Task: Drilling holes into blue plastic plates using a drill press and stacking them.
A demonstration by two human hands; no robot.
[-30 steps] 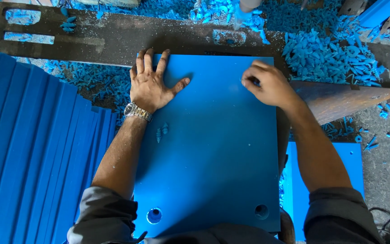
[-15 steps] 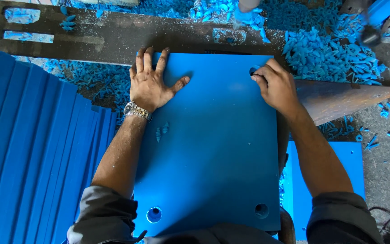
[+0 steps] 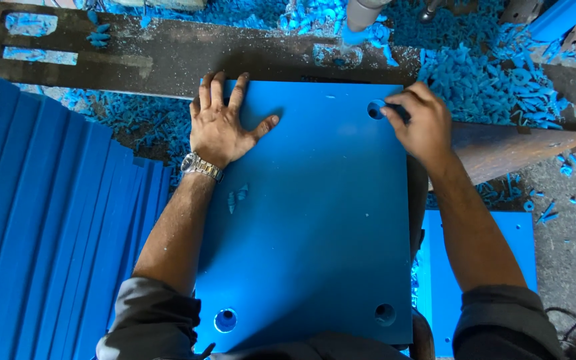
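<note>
The panel [image 3: 315,220] is plain bright blue. Blue shavings [image 3: 481,87] speckle the dark grey-brown, worn surface [image 3: 168,57] along its far edge. Stacked sheets [image 3: 35,227] show blue stripes. The wristwatch [image 3: 201,165] is silver, the sleeves [image 3: 151,320] grey.

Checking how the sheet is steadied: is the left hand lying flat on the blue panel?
Yes, the left hand lies palm down, fingers spread, on the far left corner of the blue panel.
</note>
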